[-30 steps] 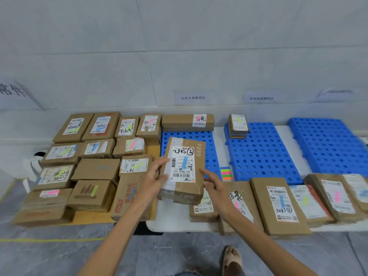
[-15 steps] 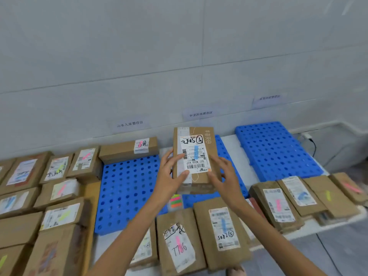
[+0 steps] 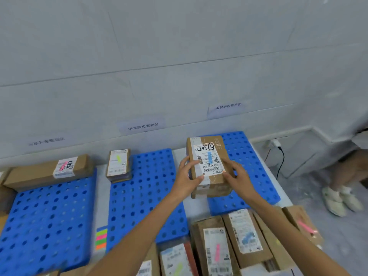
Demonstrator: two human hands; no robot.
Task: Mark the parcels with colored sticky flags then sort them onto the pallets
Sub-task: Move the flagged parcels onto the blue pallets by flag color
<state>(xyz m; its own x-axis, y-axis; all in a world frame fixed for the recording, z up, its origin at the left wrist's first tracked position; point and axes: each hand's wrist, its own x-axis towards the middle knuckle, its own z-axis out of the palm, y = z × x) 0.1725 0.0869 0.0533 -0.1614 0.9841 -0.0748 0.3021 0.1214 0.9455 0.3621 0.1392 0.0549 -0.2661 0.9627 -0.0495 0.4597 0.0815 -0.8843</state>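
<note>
A brown parcel [image 3: 216, 148] with a white label and a blue flag is held over the right blue pallet [image 3: 251, 156]. My left hand [image 3: 186, 179] grips its left side and my right hand [image 3: 238, 177] grips its right side. The middle pallet [image 3: 147, 198] carries a small parcel [image 3: 117, 164] with a yellow flag at its back left corner. On the left pallet [image 3: 45, 222] lies a long parcel [image 3: 39, 172] with a pink flag. A pad of colored sticky flags [image 3: 101, 238] lies between the left and middle pallets.
Several flagged parcels [image 3: 217, 250] lie along the table's near edge on the right. Paper signs [image 3: 142, 126] hang on the wall behind each pallet. A person's feet in pale shoes [image 3: 342, 200] stand on the floor at right, near a black cable [image 3: 280, 162].
Both hands have carried the parcel rightward, from over the left stack to above the right pallet. My view has swung right along with it.
</note>
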